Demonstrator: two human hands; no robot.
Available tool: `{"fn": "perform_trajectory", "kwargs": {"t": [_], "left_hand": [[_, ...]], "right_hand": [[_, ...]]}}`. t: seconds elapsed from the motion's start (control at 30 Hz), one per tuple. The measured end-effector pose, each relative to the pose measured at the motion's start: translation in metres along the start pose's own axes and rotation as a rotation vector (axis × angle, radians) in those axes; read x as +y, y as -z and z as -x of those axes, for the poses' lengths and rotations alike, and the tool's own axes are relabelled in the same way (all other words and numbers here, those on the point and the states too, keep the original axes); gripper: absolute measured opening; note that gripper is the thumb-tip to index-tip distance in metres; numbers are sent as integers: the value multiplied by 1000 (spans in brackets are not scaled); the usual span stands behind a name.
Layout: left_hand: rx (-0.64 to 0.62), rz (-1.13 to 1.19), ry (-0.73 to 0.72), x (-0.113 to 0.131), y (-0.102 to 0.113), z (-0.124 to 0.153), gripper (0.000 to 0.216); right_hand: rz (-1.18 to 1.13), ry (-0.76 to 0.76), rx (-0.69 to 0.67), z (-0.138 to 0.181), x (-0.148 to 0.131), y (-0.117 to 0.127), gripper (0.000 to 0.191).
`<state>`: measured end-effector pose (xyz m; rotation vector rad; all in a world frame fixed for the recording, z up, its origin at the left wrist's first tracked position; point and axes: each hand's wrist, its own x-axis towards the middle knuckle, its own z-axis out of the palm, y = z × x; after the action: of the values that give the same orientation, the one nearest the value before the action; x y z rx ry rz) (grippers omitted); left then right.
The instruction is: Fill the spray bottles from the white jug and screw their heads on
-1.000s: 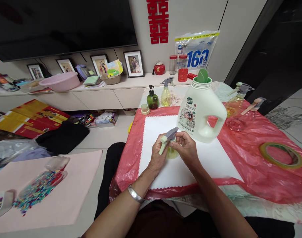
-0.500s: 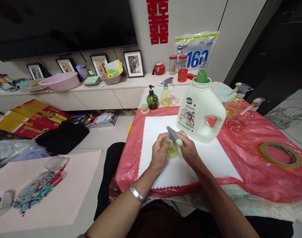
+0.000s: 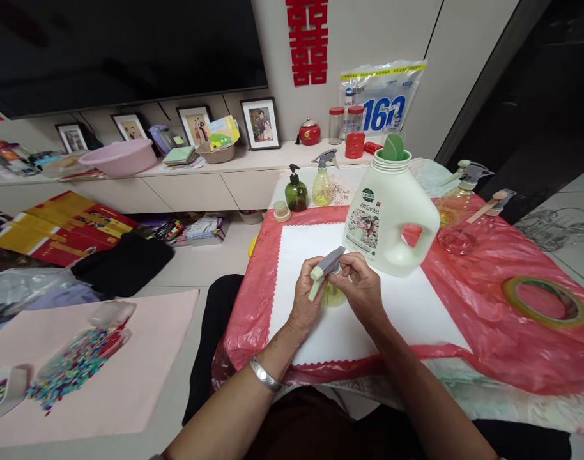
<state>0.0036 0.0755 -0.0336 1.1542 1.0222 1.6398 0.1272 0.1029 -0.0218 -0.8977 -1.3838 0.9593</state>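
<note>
Both hands are at a small spray bottle with a clear yellowish body, upright over a white sheet. My left hand is closed around its left side, close under the grey trigger head, whose pale green nozzle points down and left. From the right, my right hand pinches the bottle's neck just below the head. The fingers hide much of the neck. Behind my right hand stands a large pale green jug with a green scoop or cup in its mouth.
A green pump bottle, another spray bottle and a pale cap sit at the back left. More spray bottles, one with pink liquid, and a tape roll lie on the right, over red plastic.
The trigger head has turned, its nozzle swinging from lower right to lower left. My right hand has shifted its fingers around the neck; my left hand has stayed nearly in place.
</note>
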Motion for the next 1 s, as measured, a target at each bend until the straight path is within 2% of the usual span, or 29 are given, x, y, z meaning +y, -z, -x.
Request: {"fn": "perform_trajectory", "kwargs": {"t": [0.17,0.4,0.67,0.77,0.83,1.0], "left_hand": [[5,-44,51,-3,2,2,44],[9,39,104,-1,-7,-2,45],[17,5,118,3,-8,-1,39],[17,23,68,9,-5,-1,41],[13,23,42,12,-3,-2,44],[30,59,101,11,-4,-5,49]], "right_hand": [[-4,-31,-28,2,2,0,22],[-7,-57,-188,-1,-4,15,28],[-29,-51,-45,1,3,6,24],[-23,-59,-13,2,1,2,22],[-20,-64,-5,3,1,-1,22],[-10,-81,-50,3,2,1,25]]}}
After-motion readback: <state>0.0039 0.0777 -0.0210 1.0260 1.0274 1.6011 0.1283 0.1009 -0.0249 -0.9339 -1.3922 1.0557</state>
